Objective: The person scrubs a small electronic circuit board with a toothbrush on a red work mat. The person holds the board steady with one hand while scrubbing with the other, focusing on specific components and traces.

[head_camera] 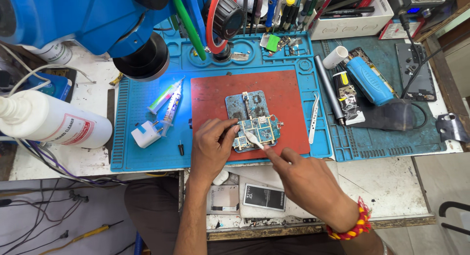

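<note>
A small blue circuit board [257,129] lies on a red mat [215,96] with a grey phone frame piece [240,105] just behind it. My left hand [211,148] rests on the board's left edge, thumb and fingers pinching it in place. My right hand [306,179] comes in from the lower right and holds a thin white stick-like tool [253,140], whose tip touches the board's lower left part.
A blue work mat [142,142] carries two syringes [169,100], a white plug adapter [146,135], tweezers [314,119], a grey rod [329,91] and a blue lighter-shaped case [369,81]. A white bottle [49,120] lies at left, a blue microscope [103,20] overhangs. A phone battery [264,196] lies near the front edge.
</note>
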